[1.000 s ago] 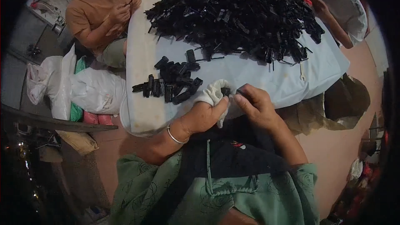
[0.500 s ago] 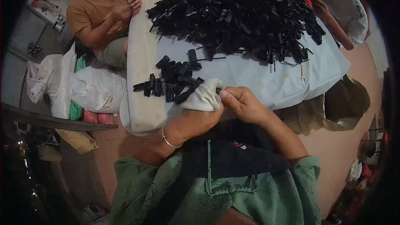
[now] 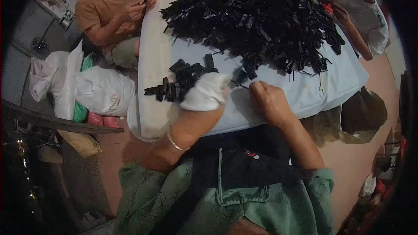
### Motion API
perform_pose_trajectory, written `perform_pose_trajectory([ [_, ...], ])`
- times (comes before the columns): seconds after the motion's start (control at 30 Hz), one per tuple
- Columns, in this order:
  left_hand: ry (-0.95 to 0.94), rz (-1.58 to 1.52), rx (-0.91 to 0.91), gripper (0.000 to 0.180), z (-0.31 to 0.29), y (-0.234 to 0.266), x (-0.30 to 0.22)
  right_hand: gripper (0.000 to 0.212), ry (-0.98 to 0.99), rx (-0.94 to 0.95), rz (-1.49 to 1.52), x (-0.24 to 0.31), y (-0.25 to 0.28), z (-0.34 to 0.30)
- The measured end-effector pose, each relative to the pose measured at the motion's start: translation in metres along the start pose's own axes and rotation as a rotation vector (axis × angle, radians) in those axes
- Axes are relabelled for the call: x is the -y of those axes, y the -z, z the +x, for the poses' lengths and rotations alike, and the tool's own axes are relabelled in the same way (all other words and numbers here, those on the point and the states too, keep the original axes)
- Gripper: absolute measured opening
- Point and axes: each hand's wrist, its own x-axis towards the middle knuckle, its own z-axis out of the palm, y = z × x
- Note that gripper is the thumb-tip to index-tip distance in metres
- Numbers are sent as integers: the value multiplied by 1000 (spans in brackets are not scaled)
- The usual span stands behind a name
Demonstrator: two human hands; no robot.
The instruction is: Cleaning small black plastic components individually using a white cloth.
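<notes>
Black, narrow pieces, some faintly shiny and some with thin projecting rods, form a large heap and a smaller cluster on a pale-covered table. White cloth wraps the left hand beside the cluster, hiding its grip. Curled fingers on the right hand, near the heap, may be empty or grasping; I cannot tell.

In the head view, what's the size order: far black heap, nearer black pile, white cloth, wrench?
1. Far black heap
2. Nearer black pile and white cloth: too close to rank; the cloth partly hides the pile
3. Wrench
</notes>
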Motion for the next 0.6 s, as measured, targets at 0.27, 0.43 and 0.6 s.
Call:
perform_pose_trajectory([
  [0.27, -115, -347, 157, 29, 9, -42, -2, 16, 171, -9, 63, 20, 27, -23],
  [0.43, 387, -1012, 460, 25, 5, -26, -21, 11, -345, -189, 542, 32, 27, -21],
  [0.6, 229, -1055, 435, 28, -2, -30, -21, 19, -422, -149, 992, 23, 20, -19],
])
